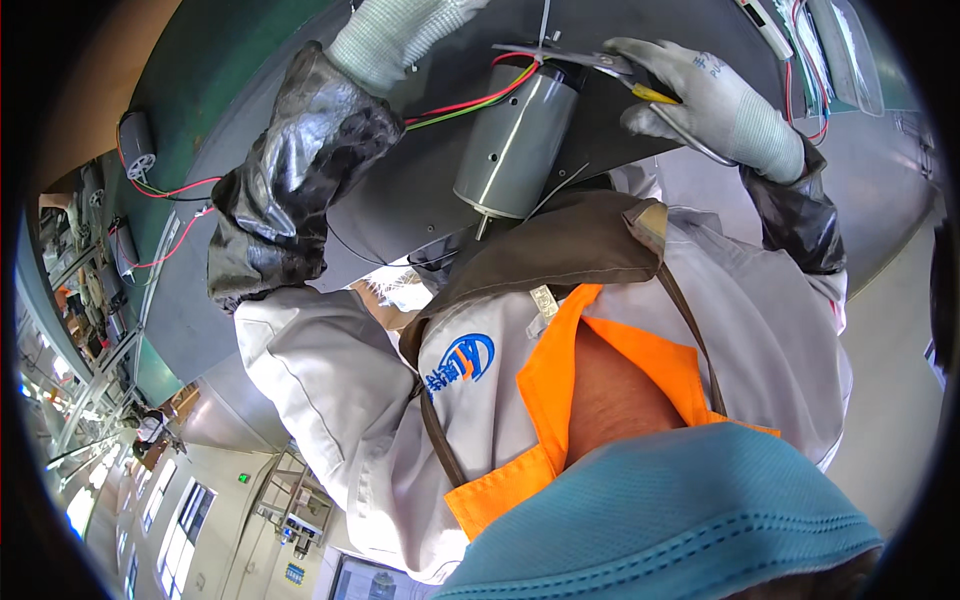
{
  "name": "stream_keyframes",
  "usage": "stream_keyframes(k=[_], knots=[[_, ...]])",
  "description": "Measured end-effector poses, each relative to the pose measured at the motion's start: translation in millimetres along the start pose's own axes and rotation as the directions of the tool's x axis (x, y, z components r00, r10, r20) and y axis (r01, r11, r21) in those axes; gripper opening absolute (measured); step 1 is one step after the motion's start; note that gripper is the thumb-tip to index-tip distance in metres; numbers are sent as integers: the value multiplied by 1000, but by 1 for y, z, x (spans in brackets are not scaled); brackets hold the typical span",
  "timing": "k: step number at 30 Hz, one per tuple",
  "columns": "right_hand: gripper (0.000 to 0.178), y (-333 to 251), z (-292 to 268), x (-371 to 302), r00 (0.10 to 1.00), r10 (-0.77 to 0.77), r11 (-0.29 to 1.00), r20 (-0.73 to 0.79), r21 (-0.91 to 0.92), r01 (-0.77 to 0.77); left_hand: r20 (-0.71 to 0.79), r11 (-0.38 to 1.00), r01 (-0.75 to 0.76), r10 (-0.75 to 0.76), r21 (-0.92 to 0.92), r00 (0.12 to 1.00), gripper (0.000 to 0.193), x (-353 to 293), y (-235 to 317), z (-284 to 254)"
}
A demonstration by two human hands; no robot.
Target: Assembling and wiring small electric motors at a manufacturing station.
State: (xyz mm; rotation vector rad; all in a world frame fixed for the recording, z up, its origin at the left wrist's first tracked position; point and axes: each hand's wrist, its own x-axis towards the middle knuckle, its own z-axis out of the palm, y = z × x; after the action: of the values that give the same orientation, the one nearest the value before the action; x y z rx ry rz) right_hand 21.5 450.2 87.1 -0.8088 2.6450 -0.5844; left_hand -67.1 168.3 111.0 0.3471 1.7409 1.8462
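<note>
"How are the gloved hands set?"

"The right hand point(700, 95), near two o'clock from the motor point(515, 140), grips scissors point(610, 64). The left hand point(410, 35), toward half past ten, runs off the top edge; I can't tell whether it holds anything."

"Why that angle?"

"Probably it brings the blades, pointing to nine, level with the white strap point(544, 22) rising toward twelve. The motor's shaft point(483, 228) points to seven, likely leaving the wired end between both hands."

"And its looks?"

"Glossy grey cylinder, small dark holes in its side; red and yellow-green wires point(470, 105) trail toward eight. Far out at nine sits another motor point(135, 140)."
</note>
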Motion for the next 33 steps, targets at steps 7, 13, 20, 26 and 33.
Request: stream_keyframes(k=[7, 13, 20, 26, 33], knots=[[75, -15, -11, -4, 971, 226, 935, 80, -296, -193, -10, 950, -81, 89, 301, 996, 30, 33, -29, 5], [62, 13, 9, 4, 973, -19, 983, -231, -184, -24, -70, 927, -19, 48, 374, 996, 33, -16, -52, -75], [51, 81, 7, 8, 873, -35, 840, -487, -487, -238, 145, 71, -135, -703, 988, 696, 20, -125, -67, -80], [37, 51, 32, 11, 994, 18, 782, 106, 618, -80, 94, 181, 37, -663, 983, 743, 30, -247, -72, -54], [42, -36, 50, 14, 820, 86, 428, 566, 723, -543, -58, 405, -88, 336, 910, 940, 74, -174, -111, 37]])
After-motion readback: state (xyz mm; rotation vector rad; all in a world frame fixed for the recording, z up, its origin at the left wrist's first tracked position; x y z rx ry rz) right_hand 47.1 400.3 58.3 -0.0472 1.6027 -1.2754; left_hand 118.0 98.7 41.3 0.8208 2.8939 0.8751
